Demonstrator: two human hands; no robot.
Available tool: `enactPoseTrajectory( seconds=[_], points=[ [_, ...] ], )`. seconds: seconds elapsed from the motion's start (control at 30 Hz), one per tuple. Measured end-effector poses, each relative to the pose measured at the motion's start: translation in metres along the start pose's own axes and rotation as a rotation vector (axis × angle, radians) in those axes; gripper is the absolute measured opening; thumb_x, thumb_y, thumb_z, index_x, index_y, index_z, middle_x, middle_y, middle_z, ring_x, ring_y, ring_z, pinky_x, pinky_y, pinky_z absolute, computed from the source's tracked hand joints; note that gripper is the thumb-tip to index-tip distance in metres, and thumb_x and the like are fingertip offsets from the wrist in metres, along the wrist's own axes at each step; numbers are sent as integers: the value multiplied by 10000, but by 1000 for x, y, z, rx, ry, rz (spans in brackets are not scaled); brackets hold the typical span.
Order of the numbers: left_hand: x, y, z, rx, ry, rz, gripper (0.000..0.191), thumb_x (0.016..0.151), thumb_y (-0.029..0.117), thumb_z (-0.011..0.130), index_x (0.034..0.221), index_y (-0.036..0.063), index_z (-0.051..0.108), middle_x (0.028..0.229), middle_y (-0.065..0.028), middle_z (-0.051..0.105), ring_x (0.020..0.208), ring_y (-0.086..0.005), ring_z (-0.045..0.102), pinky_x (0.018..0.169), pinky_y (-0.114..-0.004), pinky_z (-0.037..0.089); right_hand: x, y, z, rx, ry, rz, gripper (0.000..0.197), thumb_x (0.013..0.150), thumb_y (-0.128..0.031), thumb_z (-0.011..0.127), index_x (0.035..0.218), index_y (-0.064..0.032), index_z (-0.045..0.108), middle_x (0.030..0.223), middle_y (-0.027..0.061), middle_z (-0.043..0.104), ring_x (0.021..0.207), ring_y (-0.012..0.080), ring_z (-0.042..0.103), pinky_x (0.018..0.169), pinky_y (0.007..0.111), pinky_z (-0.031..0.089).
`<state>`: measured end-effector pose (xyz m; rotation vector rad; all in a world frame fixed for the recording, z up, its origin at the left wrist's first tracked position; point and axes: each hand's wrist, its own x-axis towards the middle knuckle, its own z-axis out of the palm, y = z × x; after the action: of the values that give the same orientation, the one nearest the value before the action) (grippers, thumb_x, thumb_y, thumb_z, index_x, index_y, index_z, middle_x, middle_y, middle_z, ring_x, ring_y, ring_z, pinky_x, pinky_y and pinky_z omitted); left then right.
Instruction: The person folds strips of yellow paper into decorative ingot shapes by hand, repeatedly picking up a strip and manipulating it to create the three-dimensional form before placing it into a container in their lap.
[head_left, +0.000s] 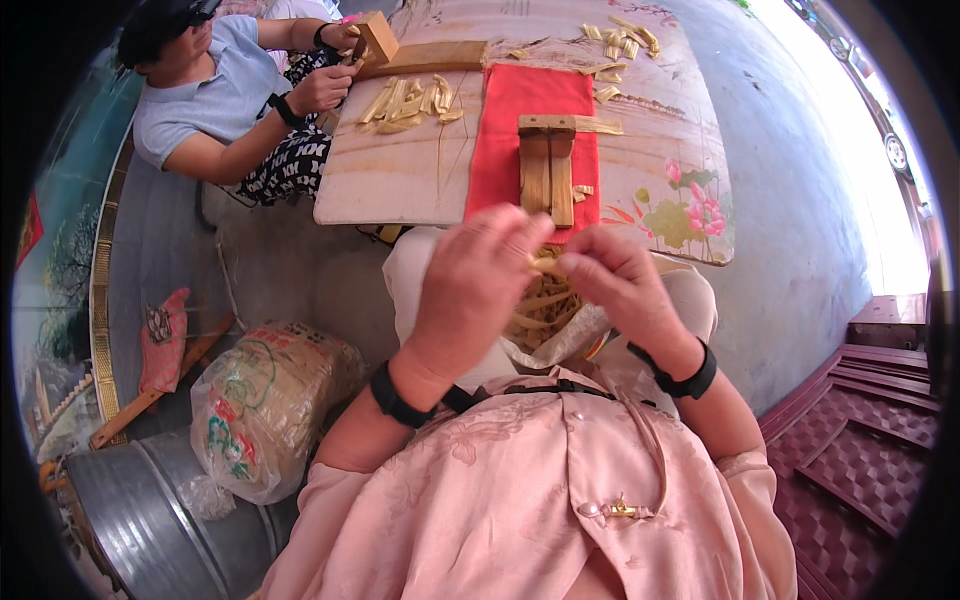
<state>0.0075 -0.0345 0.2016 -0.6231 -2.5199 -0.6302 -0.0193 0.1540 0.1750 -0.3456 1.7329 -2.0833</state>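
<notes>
Above my lap, a short pale-yellow strip (546, 265) is stretched between my two hands. My right hand (621, 279) pinches one end of it between thumb and fingers. The fingers of my left hand (480, 281) are blurred and close around the other end. Just below the hands, a white plastic sack (576, 336) between my knees holds many curled yellow strips (541, 309). Beyond the hands, a slotted wooden tool with a crosspiece (546, 161) rests on a red cloth (504, 142). One flat strip (604, 125) sticks out to the right beside its crosspiece.
Strip pieces lie on the table (390, 187) in piles at left (405, 103) and far right (621, 41). Across the left corner a person (217, 82) handles a similar wooden tool (420, 58). A stuffed plastic bag (274, 405) leans by a metal drum (161, 517) at left.
</notes>
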Motion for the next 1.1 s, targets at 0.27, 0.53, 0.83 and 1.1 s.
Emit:
enactPoseTrajectory(
  seconds=[0.27, 0.53, 0.83, 1.1],
  points=[
    [-15, -38, 28, 104, -214, 99, 94, 794, 132, 624, 865, 94, 576, 851, -54, 541, 792, -249, 594, 630, -379, 481, -4, 5, 6, -350, -147, 73, 249, 942, -222, 564, 897, 23, 581, 684, 27, 529, 655, 99, 474, 611, 293, 433],
    [6, -69, 58, -375, -92, -87, 155, 921, 194, 577, 826, 86, 516, 683, -67, 507, 597, -208, 554, 536, -300, 469, 19, -1, 5, -372, 69, -27, 213, 909, -167, 587, 861, 40, 605, 643, 30, 517, 611, 90, 446, 541, 285, 390],
    [32, -79, 66, -793, -180, -446, 112, 957, 138, 532, 1024, 51, 553, 783, -36, 565, 696, -142, 564, 657, -316, 479, 66, 16, -35, -394, 248, -106, 262, 887, -222, 640, 833, 35, 631, 579, -7, 480, 561, 60, 404, 496, 274, 348],
    [43, -75, 74, -274, -223, -438, 185, 920, 172, 543, 1075, 71, 551, 857, -184, 658, 817, -381, 628, 704, -439, 494, 84, 21, -35, -651, 350, -104, 264, 865, -238, 612, 829, 22, 633, 631, 172, 572, 572, 266, 557, 557, 382, 424]
  ],
)
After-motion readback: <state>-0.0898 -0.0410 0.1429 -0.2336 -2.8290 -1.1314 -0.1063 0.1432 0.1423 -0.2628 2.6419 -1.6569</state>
